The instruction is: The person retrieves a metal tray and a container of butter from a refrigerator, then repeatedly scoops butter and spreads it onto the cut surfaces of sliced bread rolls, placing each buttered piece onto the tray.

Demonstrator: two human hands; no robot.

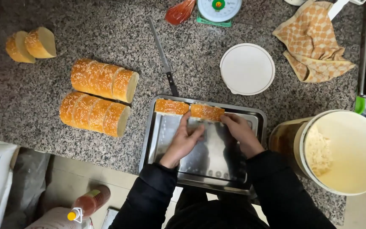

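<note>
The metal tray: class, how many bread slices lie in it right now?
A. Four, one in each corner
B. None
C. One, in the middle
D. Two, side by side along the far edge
D: two slices sit side by side at the far edge of the tray, with the left hand and right hand at the second slice.
</note>
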